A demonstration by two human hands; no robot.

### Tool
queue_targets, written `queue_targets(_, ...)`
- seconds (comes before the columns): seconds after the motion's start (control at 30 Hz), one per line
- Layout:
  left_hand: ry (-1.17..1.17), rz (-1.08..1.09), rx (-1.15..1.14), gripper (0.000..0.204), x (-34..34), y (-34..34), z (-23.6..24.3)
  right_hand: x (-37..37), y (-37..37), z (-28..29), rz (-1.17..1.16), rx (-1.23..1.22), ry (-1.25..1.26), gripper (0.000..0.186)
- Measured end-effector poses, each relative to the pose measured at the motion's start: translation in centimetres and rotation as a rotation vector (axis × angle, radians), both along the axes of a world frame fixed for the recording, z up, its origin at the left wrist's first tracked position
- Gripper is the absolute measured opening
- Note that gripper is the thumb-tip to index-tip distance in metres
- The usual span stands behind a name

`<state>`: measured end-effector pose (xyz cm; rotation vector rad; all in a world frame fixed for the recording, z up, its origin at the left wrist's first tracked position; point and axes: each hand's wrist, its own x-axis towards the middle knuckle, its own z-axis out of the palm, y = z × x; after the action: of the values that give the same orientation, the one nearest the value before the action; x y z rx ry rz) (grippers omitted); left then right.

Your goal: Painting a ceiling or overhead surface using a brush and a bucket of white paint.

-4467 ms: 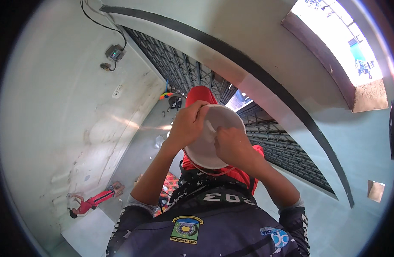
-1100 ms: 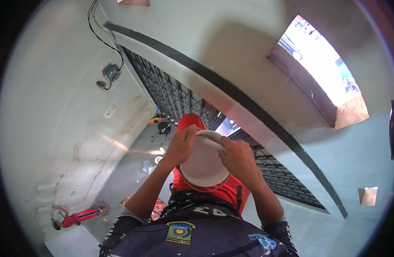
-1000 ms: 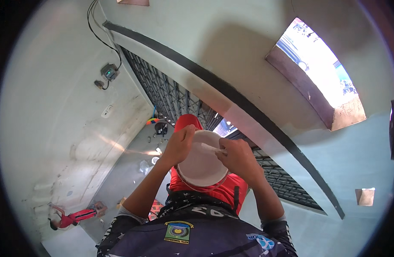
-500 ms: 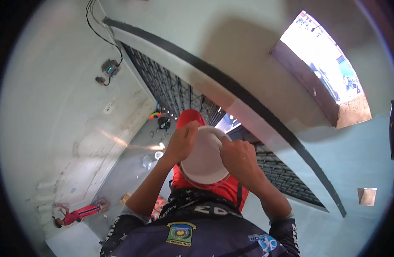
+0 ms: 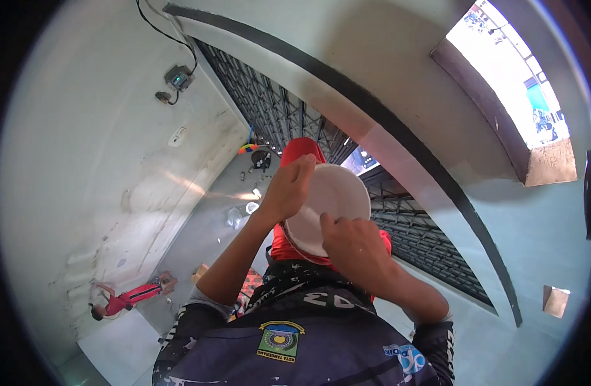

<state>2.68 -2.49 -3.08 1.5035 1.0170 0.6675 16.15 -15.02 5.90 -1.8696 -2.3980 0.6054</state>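
A round white tub (image 5: 344,186) is tilted in front of me, its pale inside facing up towards me. My left hand (image 5: 290,190) is closed on the tub's left rim. My right hand (image 5: 356,244) is a closed fist over the tub's lower right edge, thumb pointing up across the inside. Whatever that fist grips, if anything, is hidden. Behind the tub show my red trouser legs (image 5: 299,151).
A dark folding metal gate (image 5: 430,248) stands ahead beneath a dark-edged wall band (image 5: 372,103). Small items and a white cup-like thing (image 5: 252,208) lie on the floor. At far left, a person in red (image 5: 125,299) is beside a white board (image 5: 118,347).
My right hand has moved down across the tub towards its near edge. The tub and my left hand now appear slightly higher and farther right, as the whole view has shifted.
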Motion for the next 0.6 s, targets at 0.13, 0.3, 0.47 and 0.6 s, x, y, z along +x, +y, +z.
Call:
queue_targets(0.13, -0.025, 0.01, 0.084, 0.042, 0.2, 0.0, -0.5, 0.1, 0.2, 0.5, -0.016, 0.045, -0.059, 0.018)
queue_targets(0.3, 0.073, -0.019, 0.043, 0.036, 0.3, -0.1, 1.2, -1.5, -0.8, 0.8, 0.134, -0.041, 0.042, 0.018)
queue_targets(0.47, 0.098, -0.01, 0.096, 0.032, -0.3, -0.2, 1.0, -0.3, -0.3, 1.5, 0.084, -0.063, 0.015, 0.02)
queue_targets(0.6, 0.077, -0.023, 0.101, 0.031, -0.7, -0.1, 0.3, -0.6, -0.3, 1.3, -0.046, -0.025, -0.065, 0.018)
